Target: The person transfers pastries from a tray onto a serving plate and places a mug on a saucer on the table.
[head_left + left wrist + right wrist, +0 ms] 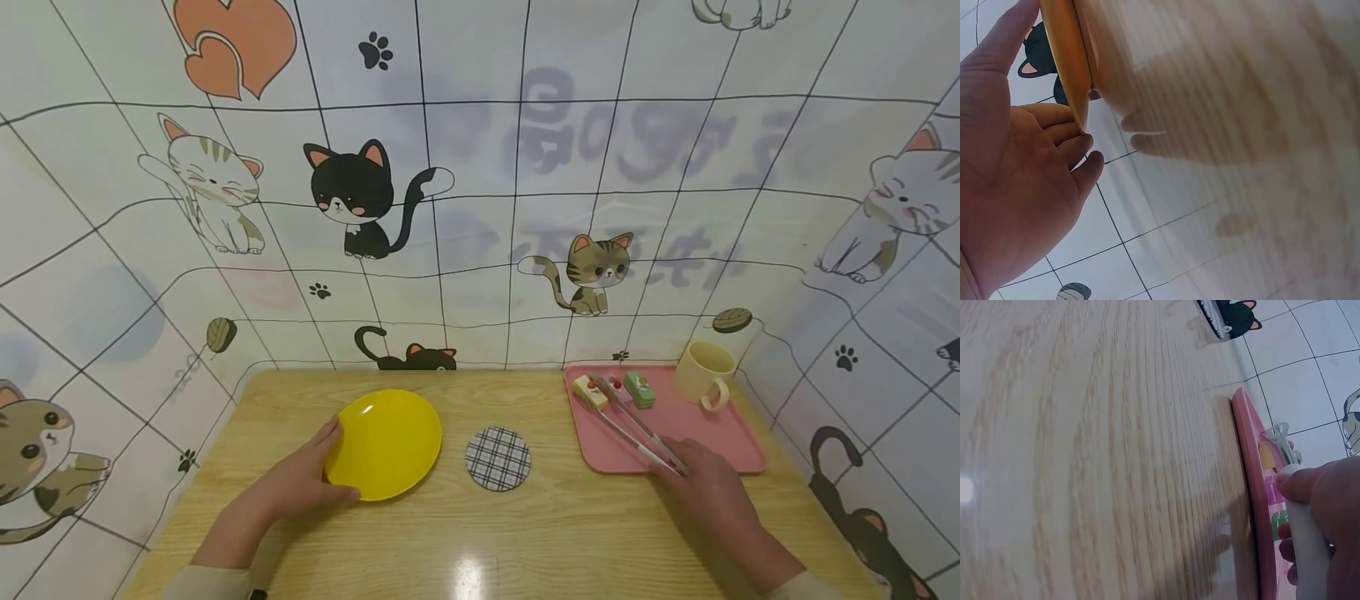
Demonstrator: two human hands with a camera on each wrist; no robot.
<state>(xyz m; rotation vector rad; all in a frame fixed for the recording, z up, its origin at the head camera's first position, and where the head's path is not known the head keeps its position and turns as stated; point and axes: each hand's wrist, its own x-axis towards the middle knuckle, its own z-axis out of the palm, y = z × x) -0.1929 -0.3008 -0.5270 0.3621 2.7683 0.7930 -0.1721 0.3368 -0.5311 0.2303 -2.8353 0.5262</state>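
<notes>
At the left of the table, my left hand (296, 483) holds a yellow plate (390, 446) by its left rim, thumb toward the near edge and fingers along the far side. The left wrist view shows the plate's edge (1067, 59) side-on against the palm. My right hand (708, 496) grips a pair of tongs (637, 432), which reaches over the pink tray (611, 454). The tips of the tongs stand around a small yellow cake-like block (591, 392) at the tray's far left. Beside it lie a pink block (618, 390), partly covered by the tongs, and a green block (641, 390).
A round checked coaster (498, 459) lies between the plate and the tray. On the tray's far right corner stands a cream mug (705, 371), its handle toward me. A cat-print covering (480, 292) rises behind the table and at both sides.
</notes>
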